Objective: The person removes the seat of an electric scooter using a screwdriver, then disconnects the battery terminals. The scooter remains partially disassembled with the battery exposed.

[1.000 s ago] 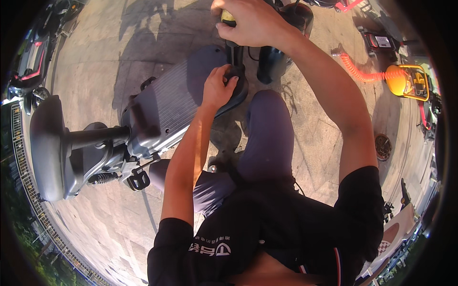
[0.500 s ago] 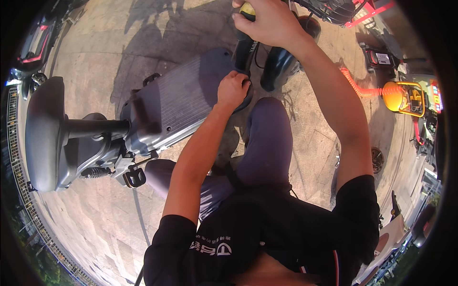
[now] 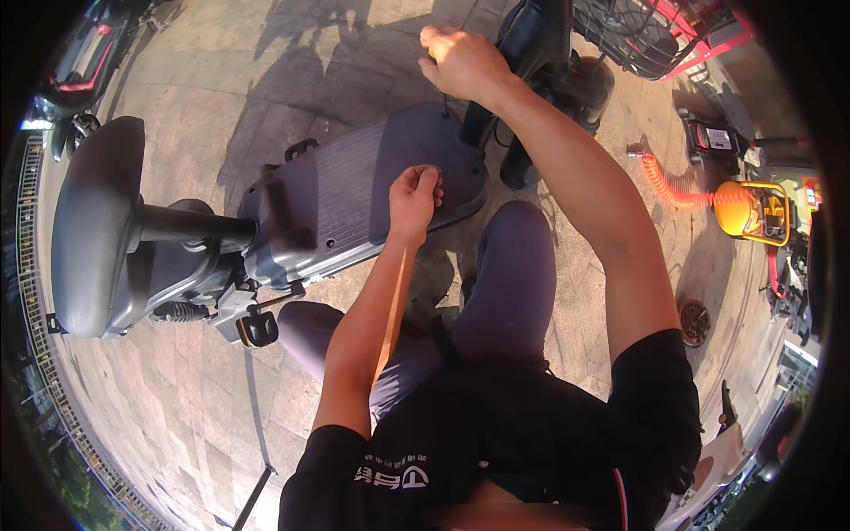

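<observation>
A dark electric scooter lies across the view, its ribbed footboard point(image 3: 354, 177) in the middle and its black seat point(image 3: 97, 226) at the left. My right hand point(image 3: 465, 66) is closed over the far front corner of the footboard. Below it a thin dark shaft point(image 3: 445, 104), like a screwdriver's, points down at the corner screw hole; the handle is hidden by the hand. My left hand point(image 3: 413, 205) hovers over the footboard's near front part, fingers curled and thumb pressed to them. Whatever it holds, if anything, cannot be made out. Another screw hole point(image 3: 475, 168) shows at the front right corner.
The scooter's steering column point(image 3: 531, 53) and wire basket point(image 3: 629, 35) stand at the far right of the footboard. An orange coiled hose point(image 3: 673, 188) runs to a yellow reel-like machine point(image 3: 744, 211) on the right. A pedal point(image 3: 257, 329) sticks out near my knee.
My right hand has come nearer and left, from beside the column to the footboard's far corner. My left hand has drawn back from the front edge. The view has shifted slightly.
</observation>
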The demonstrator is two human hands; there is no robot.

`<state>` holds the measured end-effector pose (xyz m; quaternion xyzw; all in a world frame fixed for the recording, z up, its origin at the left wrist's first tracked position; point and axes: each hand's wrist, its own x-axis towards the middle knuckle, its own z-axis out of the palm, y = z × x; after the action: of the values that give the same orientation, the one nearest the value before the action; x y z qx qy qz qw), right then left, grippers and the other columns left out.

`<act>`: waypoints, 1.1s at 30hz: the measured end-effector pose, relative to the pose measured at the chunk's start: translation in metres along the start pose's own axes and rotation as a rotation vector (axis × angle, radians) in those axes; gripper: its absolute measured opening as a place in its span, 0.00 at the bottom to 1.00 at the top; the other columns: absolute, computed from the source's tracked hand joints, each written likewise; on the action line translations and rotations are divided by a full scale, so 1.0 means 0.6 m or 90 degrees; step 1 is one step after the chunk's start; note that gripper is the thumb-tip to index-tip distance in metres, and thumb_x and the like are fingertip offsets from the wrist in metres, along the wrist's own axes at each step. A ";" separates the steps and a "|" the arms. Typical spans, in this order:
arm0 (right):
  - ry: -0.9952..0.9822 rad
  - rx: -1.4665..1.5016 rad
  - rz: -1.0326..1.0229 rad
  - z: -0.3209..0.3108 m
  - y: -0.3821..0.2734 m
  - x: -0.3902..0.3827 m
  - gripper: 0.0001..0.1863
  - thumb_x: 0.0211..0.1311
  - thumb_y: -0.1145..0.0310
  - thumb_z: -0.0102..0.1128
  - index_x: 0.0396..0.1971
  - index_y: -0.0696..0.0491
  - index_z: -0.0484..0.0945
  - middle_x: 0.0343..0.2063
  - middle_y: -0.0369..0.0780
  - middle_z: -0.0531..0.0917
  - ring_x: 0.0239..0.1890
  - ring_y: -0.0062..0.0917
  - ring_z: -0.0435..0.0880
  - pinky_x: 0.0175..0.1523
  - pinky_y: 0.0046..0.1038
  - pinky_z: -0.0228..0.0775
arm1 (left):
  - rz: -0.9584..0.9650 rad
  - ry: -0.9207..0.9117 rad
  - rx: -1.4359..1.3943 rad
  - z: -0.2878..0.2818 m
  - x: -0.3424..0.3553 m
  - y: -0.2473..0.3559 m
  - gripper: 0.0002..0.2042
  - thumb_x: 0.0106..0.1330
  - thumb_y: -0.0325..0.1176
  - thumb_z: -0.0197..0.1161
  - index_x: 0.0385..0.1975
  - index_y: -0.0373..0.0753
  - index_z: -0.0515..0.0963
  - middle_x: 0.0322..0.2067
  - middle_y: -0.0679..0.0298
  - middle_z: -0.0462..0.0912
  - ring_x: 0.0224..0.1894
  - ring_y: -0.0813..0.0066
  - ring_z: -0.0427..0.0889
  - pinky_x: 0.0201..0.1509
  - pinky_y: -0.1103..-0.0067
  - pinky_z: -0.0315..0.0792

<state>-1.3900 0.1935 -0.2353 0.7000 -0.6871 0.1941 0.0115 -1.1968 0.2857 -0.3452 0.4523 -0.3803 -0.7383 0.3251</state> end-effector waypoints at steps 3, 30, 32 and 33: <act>-0.007 -0.008 0.012 -0.001 -0.002 0.001 0.15 0.60 0.63 0.63 0.43 0.54 0.75 0.35 0.45 0.84 0.39 0.45 0.84 0.42 0.43 0.77 | 0.008 0.025 0.034 -0.022 0.005 0.002 0.07 0.70 0.33 0.61 0.38 0.36 0.78 0.29 0.68 0.81 0.27 0.84 0.75 0.29 0.85 0.70; -0.306 -0.080 -0.105 -0.056 0.026 0.078 0.16 0.65 0.55 0.58 0.45 0.49 0.81 0.35 0.44 0.86 0.43 0.39 0.85 0.48 0.41 0.75 | 0.020 0.035 0.083 -0.044 0.031 -0.025 0.07 0.68 0.33 0.62 0.37 0.37 0.78 0.25 0.70 0.78 0.23 0.87 0.72 0.25 0.86 0.65; -0.361 0.028 -0.084 -0.049 0.034 0.082 0.14 0.64 0.59 0.58 0.46 0.48 0.80 0.36 0.44 0.85 0.43 0.39 0.84 0.47 0.41 0.75 | 0.066 0.034 0.143 -0.039 0.048 -0.020 0.08 0.68 0.33 0.62 0.41 0.35 0.79 0.25 0.68 0.79 0.25 0.84 0.75 0.28 0.84 0.68; -0.322 0.002 -0.039 -0.041 0.034 0.084 0.15 0.63 0.60 0.58 0.48 0.46 0.80 0.36 0.43 0.86 0.44 0.38 0.84 0.48 0.40 0.75 | 0.110 0.037 0.200 -0.034 0.065 -0.014 0.10 0.68 0.33 0.61 0.43 0.35 0.79 0.26 0.66 0.81 0.26 0.81 0.77 0.30 0.82 0.70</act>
<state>-1.4172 0.1509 -0.2030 0.7466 -0.6467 0.0135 -0.1556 -1.1943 0.2521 -0.3749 0.4844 -0.5190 -0.6255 0.3235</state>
